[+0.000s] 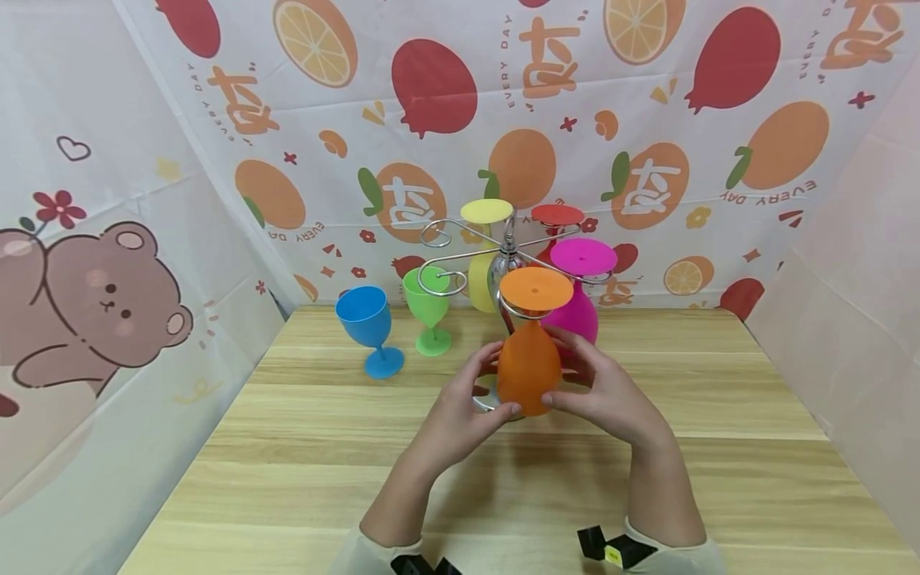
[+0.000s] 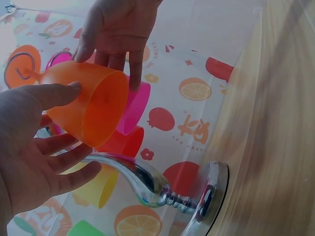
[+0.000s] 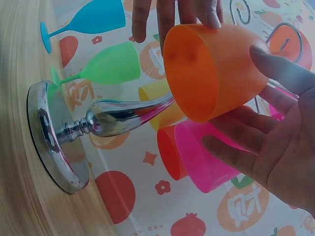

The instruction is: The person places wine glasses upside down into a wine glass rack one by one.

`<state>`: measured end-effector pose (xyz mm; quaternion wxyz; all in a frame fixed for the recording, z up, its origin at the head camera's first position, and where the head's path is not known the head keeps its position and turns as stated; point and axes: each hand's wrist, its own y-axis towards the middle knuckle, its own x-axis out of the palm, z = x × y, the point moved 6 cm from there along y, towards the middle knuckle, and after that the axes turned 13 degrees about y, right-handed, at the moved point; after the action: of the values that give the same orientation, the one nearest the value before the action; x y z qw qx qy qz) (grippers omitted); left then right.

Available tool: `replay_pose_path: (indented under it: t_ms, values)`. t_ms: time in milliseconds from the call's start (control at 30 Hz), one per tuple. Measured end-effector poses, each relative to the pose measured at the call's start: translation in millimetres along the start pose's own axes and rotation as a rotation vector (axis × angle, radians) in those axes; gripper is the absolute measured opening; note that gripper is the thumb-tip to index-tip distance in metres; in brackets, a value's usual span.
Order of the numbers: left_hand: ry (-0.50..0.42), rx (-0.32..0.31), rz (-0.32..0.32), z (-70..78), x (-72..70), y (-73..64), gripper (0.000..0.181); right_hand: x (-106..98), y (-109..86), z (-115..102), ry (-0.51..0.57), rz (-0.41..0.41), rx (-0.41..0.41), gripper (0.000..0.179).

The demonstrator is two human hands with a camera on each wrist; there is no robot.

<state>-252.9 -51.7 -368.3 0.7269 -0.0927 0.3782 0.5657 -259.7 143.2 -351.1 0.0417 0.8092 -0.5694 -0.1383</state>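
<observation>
An orange goblet [image 1: 529, 369] hangs upside down, its foot above a wire loop of a chrome stemware rack [image 1: 509, 255]. My left hand [image 1: 460, 411] holds its bowl from the left, thumb on the near side. From the right, my right hand [image 1: 616, 393] holds the same bowl, its thumb near the rim. In the right wrist view the goblet's open mouth faces the rack's round base [image 3: 56, 142]. Behind my right hand hangs a magenta goblet [image 1: 584, 255], also upside down. Red [image 1: 557, 214] and yellow [image 1: 487, 211] goblets hang farther back.
A blue goblet [image 1: 362, 315] and a green goblet [image 1: 429, 299] stand upright on the wooden table [image 1: 302, 447], left of the rack. Bare curled wire arms [image 1: 442, 279] reach out above the green one. A fruit-print cloth [image 1: 438, 88] hangs behind.
</observation>
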Motion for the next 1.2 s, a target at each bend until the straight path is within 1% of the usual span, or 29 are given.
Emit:
replay_pose_path:
  t_ms: [200, 433, 967, 1100, 1200]
  values:
    - [-0.01, -0.01, -0.02, 0.4, -0.1, -0.2, 0.076, -2, -1.9, -4, -0.012, 0.02, -0.037, 0.074]
    - [-0.007, -0.034, -0.022, -2.3, 0.2, -0.4, 0.073, -2, -2.9, -5, -0.009, 0.012, -0.058, 0.07]
    - [0.003, -0.022, -0.008, -3.0, 2.9, 0.5, 0.073, -4, -3.0, -5, 0.003, 0.047, -0.079, 0.064]
    - [-0.023, -0.045, -0.012, -5.1, 1.7, 1.0, 0.07, -4, -3.5, -5, 0.018, 0.049, -0.085, 0.062]
    - [-0.073, -0.074, -0.004, -10.9, -2.1, 2.4, 0.066, -4, -3.5, -5, 0.04, 0.049, -0.089, 0.06]
